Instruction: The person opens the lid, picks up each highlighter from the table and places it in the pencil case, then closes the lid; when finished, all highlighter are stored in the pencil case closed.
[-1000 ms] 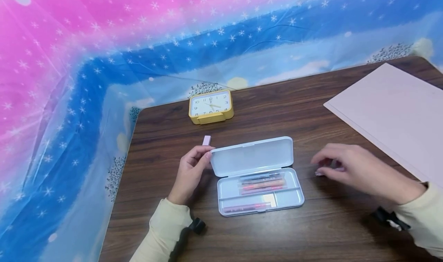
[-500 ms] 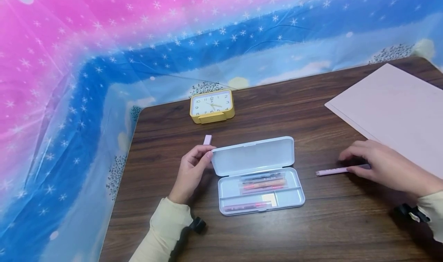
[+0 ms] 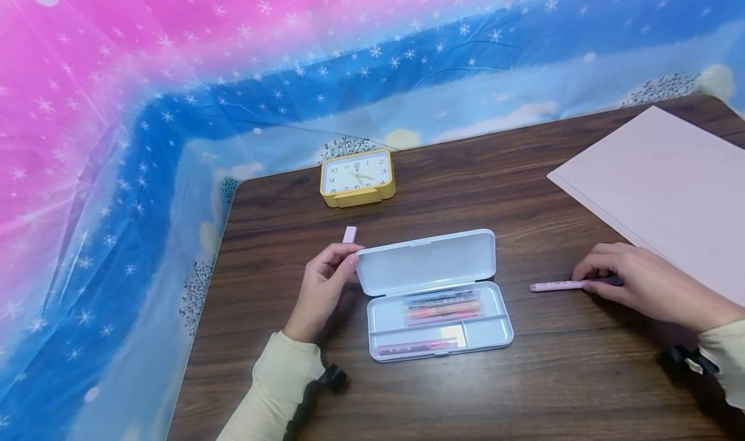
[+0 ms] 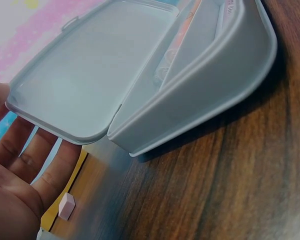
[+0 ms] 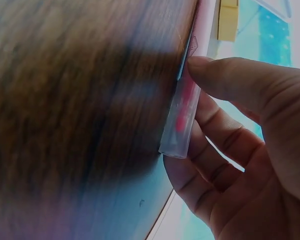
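A white pencil case [image 3: 427, 268] lies with its lid raised in the middle of the table. Several markers [image 3: 445, 309] in clear wrapping rest in its back compartment, and a pink marker [image 3: 416, 348] lies in the front one. My left hand [image 3: 320, 289] pinches the lid's left edge between thumb and fingers, as the left wrist view shows [image 4: 25, 170]. To the right of the case, my right hand [image 3: 631, 286] pinches another pink marker [image 3: 555, 286] low over the table. Its clear cap [image 5: 177, 135] with a red tip inside shows in the right wrist view.
A yellow alarm clock [image 3: 357, 177] stands behind the case. Just behind my left fingers sits a small pink block [image 3: 350, 234]. A large pale pink board [image 3: 658, 176] covers the right back of the table [image 3: 465, 402]. A patterned cloth [image 3: 279, 66] hangs behind.
My right hand has moved right along the pink marker, uncovering its left end, and its fingers have closed on the marker's right part. My left hand stays at the lid.
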A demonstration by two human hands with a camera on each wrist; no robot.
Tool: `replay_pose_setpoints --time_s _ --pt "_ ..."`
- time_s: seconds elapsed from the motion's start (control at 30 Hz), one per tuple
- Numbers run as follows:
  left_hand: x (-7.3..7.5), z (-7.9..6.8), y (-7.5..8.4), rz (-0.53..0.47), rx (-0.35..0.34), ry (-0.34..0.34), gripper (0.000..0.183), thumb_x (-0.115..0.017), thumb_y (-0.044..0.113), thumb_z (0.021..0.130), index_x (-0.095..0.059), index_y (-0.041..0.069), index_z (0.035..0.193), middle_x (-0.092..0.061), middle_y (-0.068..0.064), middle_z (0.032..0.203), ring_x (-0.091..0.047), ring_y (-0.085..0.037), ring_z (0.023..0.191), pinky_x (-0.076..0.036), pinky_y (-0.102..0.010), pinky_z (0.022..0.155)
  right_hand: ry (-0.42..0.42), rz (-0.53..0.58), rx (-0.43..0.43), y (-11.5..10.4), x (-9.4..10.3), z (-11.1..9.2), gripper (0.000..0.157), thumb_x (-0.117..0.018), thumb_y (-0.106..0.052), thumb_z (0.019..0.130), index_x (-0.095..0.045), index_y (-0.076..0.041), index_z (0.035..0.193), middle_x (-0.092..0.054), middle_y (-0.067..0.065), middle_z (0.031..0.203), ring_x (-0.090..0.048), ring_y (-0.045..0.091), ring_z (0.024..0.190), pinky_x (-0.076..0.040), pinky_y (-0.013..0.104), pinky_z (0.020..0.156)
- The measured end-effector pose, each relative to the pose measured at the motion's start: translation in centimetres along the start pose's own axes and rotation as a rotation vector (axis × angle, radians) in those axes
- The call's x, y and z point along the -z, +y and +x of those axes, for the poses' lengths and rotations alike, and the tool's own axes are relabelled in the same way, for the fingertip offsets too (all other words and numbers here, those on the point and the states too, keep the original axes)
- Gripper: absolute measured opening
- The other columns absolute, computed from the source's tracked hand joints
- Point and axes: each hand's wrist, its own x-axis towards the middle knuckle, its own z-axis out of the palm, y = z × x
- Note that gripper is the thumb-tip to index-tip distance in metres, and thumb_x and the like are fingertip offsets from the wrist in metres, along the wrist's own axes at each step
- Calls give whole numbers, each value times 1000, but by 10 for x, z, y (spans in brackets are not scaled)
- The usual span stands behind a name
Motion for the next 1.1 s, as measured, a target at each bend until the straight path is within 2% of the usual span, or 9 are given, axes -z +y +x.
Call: replay_pose_setpoints --time_s 0.17,0.33,0.57,0.73,0.93,1.1 --pt "0 0 0 0 -4 -1 26 -59 21 100 -64 5 119 -66 -6 107 -63 -20 92 -59 -31 82 -6 11 -7 -3 1 -1 41 -87 -7 68 -68 -37 88 -58 -25 86 -50 -8 74 -38 10 63" --pt "0 1 0 1 -4 -2 26 -59 21 100 -64 5 120 -66 -7 107 -63 -20 92 -59 -30 82 4 48 22 -12 8 3 43 -87 -4 68 -68 -36 90 -58 -25 87 -48 -9 73 -38 10 62" --pt "0 0 0 8 3 -3 27 -59 23 100 -63 6 121 -66 -8 109 -64 -21 93 -59 -32 83 -36 136 49 -46 22 19 40 -84 -5 73 -67 -36 94 -56 -25 89 -49 -10 73 -39 10 62" --pt "0 1 0 8 4 -2 27 -59 23 100 -63 6 120 -66 -7 109 -64 -21 93 -59 -32 84 -57 230 89 -71 23 35 38 -81 -5 78 -67 -36 97 -57 -26 90 -49 -9 74 -40 11 62" --pt "0 1 0 8 3 1 27 -59 22 100 -63 5 120 -66 -5 108 -63 -20 93 -59 -32 83 -130 323 83 -97 18 56 30 -75 -9 86 -67 -35 98 -59 -23 92 -50 -7 74 -45 16 62" --pt "0 0 0 9 1 5 26 -59 22 100 -64 6 120 -66 -5 108 -63 -20 93 -59 -33 83 -211 348 69 -118 6 72 21 -70 -11 90 -69 -30 97 -59 -19 92 -49 -4 72 -46 18 61"
